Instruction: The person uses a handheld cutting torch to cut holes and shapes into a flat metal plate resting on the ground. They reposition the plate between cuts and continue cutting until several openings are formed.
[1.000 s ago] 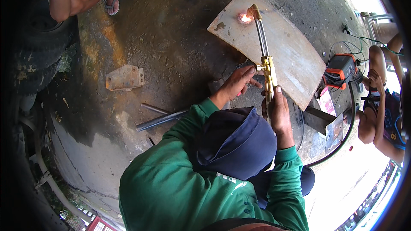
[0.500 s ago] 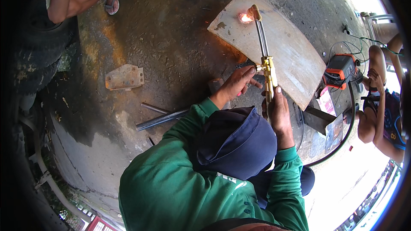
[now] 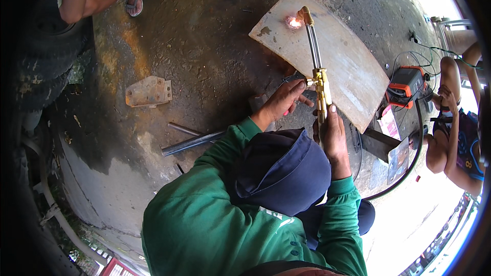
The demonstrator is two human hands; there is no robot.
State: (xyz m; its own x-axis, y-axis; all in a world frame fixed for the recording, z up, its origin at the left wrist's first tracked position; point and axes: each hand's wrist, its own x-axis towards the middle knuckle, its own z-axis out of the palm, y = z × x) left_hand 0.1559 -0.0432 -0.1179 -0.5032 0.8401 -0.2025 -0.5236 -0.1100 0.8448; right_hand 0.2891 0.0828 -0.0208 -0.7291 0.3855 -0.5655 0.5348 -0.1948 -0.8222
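My right hand (image 3: pixel 335 140) is wrapped round the brass handle of a cutting torch (image 3: pixel 320 89), its thumb along the side. My left hand (image 3: pixel 284 101) is closed at the torch's side knob, thumb against it; some of its fingers are hidden. Two straight metal tubes run forward to the torch's angled brass head (image 3: pixel 305 16). Beside that head, a bright orange-white glow (image 3: pixel 293 22) burns on a large, flat metal plate (image 3: pixel 353 66). The plate lies slantwise beneath the torch, and small sparks fly past its far edge.
A small plate with holes (image 3: pixel 148 92) and metal bars (image 3: pixel 192 143) lie left. At right are an orange-black machine (image 3: pixel 406 87), a dark hose (image 3: pixel 420 148) and a crouching person (image 3: pixel 452 128). A sandalled foot (image 3: pixel 134 1) is far left. Rounded dark blue cloth (image 3: pixel 281 171) is near.
Sparks now scatter over the ground beyond the plate's far edge, and the orange light under its near edge has faded. Both hands and the torch stay almost still.
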